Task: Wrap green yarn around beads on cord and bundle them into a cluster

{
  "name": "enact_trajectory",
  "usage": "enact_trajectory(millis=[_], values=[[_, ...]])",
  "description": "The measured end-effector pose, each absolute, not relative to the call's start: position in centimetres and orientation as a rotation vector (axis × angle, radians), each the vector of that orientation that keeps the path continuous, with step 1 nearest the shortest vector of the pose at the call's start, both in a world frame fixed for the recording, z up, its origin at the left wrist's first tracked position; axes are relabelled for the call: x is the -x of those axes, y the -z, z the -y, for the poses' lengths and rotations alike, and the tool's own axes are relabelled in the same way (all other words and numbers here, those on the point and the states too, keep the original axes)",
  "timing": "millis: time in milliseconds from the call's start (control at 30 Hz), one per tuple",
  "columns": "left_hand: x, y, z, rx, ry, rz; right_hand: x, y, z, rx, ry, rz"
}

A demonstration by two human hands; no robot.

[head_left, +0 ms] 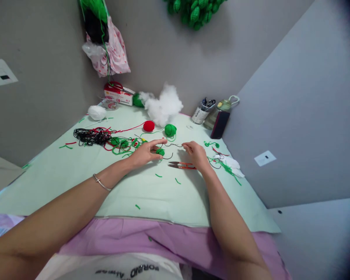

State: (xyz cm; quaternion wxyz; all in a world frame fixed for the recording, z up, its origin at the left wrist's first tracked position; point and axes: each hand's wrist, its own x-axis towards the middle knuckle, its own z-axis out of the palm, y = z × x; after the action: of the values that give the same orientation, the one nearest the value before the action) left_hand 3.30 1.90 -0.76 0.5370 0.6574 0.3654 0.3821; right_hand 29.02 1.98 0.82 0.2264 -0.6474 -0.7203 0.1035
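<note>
My left hand (147, 152) closes its thumb and fingers round a small green crocheted piece (160, 152) with dark markings. A black thread (173, 145) runs from beside that piece across to my right hand (193, 152). The right fingertips are pinched together at the thread's end; whether a needle is there is too small to tell. Another black strand (169, 157) curls out below the green piece. Orange-handled thread snips (182, 165) lie on the table just under my right hand, their blades pointing left.
A tangle of black cord (90, 137), a red yarn ball (148, 126) and a green yarn ball (170, 130) lie beyond my hands. White stuffing (163, 107), a pen cup (200, 113) and a phone (220, 125) stand toward the back. Green yarn scraps (230, 169) lie right.
</note>
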Motion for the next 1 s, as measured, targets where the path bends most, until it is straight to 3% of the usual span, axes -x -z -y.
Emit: enact_trajectory(millis=[267, 533, 767, 1000], values=[[-3.6, 0.7, -1.5, -1.629, -0.817, -0.810, -26.0, 1.8, -4.2, 1.858, 0.069, 2.277], [-2.6, -0.3, -2.3, -1.577, -0.956, -0.817, -25.7, 1.1, -3.6, 1.879, 0.084, 2.178], [2.6, -1.6, -6.3, -1.330, -1.620, -1.102, -27.0, 0.3, -3.2, 1.573, -0.527, 1.696], [7.6, -1.2, -8.7, -1.232, -1.828, -1.473, -27.1, -0.7, -2.5, 1.271, -1.115, 1.320]])
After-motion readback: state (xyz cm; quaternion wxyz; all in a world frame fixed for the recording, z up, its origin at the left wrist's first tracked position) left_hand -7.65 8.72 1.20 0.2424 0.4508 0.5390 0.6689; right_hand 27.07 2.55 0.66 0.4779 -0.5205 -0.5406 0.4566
